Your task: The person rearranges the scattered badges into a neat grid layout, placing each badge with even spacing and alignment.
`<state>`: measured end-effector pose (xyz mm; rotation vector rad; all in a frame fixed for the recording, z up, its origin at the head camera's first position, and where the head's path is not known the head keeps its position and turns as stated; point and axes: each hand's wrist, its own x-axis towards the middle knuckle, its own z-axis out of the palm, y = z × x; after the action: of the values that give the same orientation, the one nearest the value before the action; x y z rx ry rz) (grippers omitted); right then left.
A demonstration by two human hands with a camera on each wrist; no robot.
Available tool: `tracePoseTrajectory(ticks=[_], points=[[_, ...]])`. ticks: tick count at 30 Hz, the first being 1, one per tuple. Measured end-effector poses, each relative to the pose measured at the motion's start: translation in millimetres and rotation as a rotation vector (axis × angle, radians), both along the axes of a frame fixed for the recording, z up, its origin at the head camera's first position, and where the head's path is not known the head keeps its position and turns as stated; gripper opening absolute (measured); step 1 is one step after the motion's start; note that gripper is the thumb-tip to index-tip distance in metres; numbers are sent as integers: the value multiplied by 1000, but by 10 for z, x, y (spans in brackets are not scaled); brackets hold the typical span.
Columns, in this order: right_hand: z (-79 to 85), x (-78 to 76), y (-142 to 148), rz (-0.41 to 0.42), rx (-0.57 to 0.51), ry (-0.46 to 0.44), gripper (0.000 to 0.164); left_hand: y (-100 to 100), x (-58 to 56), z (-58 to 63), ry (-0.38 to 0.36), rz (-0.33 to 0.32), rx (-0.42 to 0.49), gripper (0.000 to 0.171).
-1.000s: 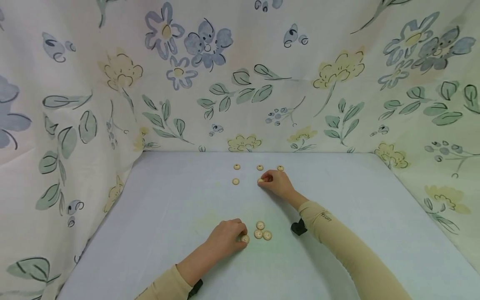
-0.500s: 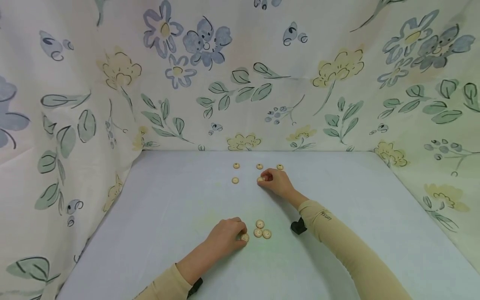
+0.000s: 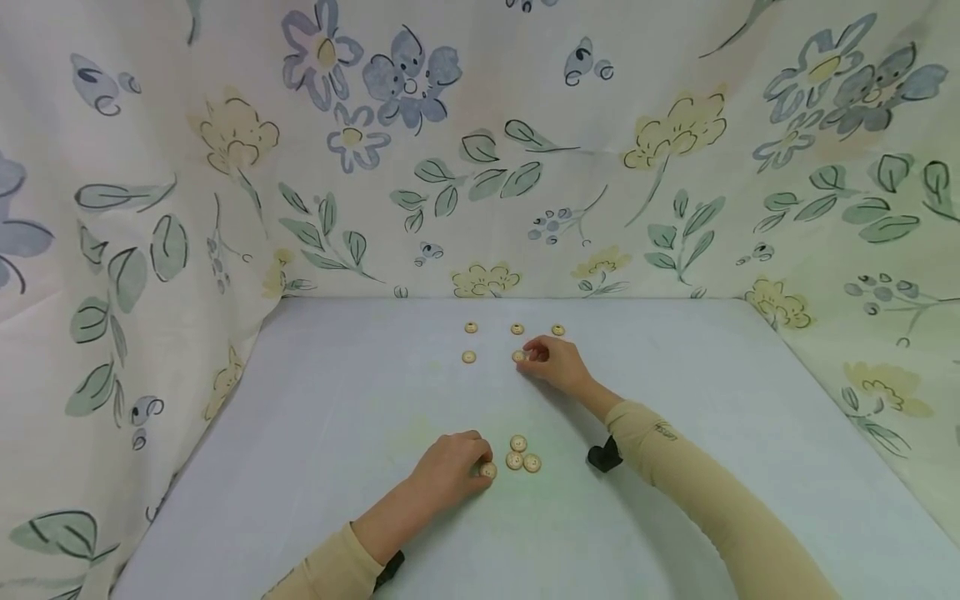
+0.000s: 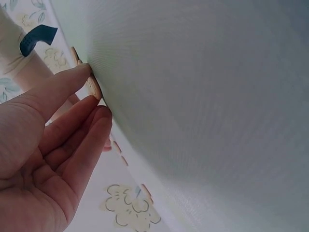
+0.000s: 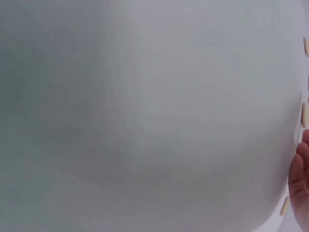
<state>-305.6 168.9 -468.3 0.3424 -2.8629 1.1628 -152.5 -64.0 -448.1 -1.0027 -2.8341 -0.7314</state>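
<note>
- Far row, three buttons, flat, spaced apart: far-left button (image 3: 471, 327), far-middle button (image 3: 517, 329), far-right button (image 3: 558, 330). Dark spot on each.
- Next row: second-row left button (image 3: 468, 357), flat, alone; second-row right button (image 3: 519, 357) at right hand's (image 3: 558, 365) fingertips, grip unclear.
- Near trio, flat, tight triangle: top button (image 3: 518, 443), lower-left button (image 3: 513, 460), lower-right button (image 3: 532, 462).
- Held button (image 3: 487, 471): pinched by left hand (image 3: 448, 471), just left of trio.
- All nine round, pale tan, wood-like; hole count too small to tell.
</note>
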Motion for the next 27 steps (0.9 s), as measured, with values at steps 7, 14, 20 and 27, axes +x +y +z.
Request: tracePoseTrajectory(ticks=[7,14,20,27], points=[[-14,115,38,31,-27,-18,25,-4,2,17,-9,-4,-2,10],[47,314,76,78,-61,-34,16,0,-10,45,-6,1,-13,10],[42,567,142,162,-69,-23,13,9,-11,33,-5,-8,-8,10],[11,861,248,310,-80,-20,12,11,-6,26,-8,-5,-6,9]])
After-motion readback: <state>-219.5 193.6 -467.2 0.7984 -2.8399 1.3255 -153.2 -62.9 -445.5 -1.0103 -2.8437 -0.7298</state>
